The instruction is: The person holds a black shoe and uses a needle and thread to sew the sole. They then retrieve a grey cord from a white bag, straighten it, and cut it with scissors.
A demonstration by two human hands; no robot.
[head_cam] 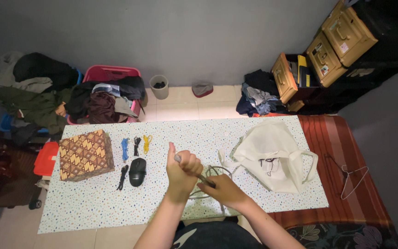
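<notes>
Nearest the camera, the left hand (184, 169) is closed in a fist around a grey cable (207, 177), thumb up, with the cable's end poking out by the thumb. The right hand (220, 190) pinches the same cable just beside it, fingers closed on the strand — the two hands touch. The cable's loose loops lie on the speckled surface (93, 203) right behind the hands, close to its near edge.

To the left of the hands the surface is bare along the near edge and out to the near left corner. Further left and a little back sit a black mouse (137, 171) and a short black cable (122, 177), with three small bundled cables behind them — blue (125, 148), black (137, 144) and yellow (146, 143). A patterned brown box (85, 155) stands near the left edge.

To the right, a white cloth bag (270, 154) lies spread out, one handle reaching the right edge. Beyond that edge a wire hanger (352, 177) rests on a striped red mat (346, 152).

Past the far edge, tiled floor runs to the wall, with a red laundry basket (110, 74) heaped with clothes, a small bin (159, 86) and yellow cases (342, 32).
</notes>
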